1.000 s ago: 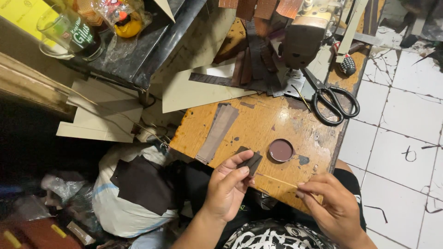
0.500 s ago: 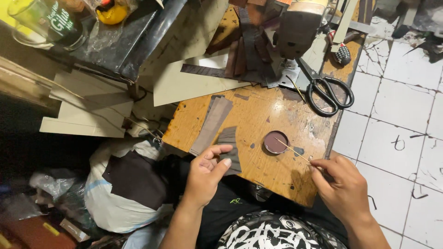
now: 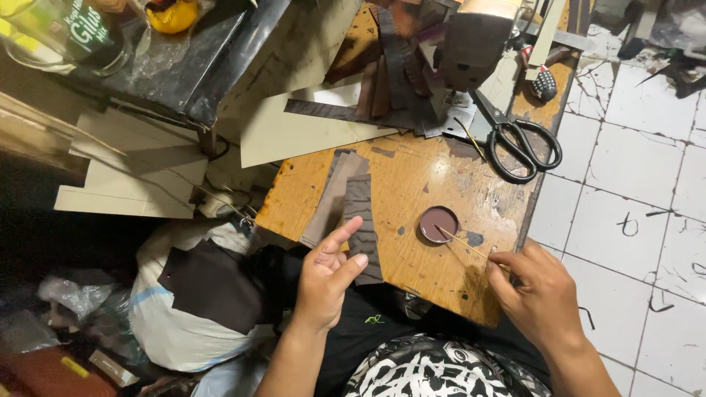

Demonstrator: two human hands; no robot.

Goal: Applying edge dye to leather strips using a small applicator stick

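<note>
A worn wooden worktop [image 3: 412, 184], orange-brown and blotched with dark stains, stood at the middle of a cramped workspace. To its right the floor [image 3: 640, 169] was laid with white tiles, cracked in places and marked with dark scribbles. At the far end of the worktop sat a sewing machine [image 3: 471, 44], with black-handled scissors [image 3: 518, 143] lying just beside it. Pale cardboard sheets [image 3: 132, 173] leaned in a stack to the left, below a dark shelf [image 3: 191, 66] covered in clear plastic. Beneath that, in shadow, lay a white sack [image 3: 176, 323] among crumpled plastic bags [image 3: 70, 294]. The light was even and dim, brightest on the tiles.
</note>
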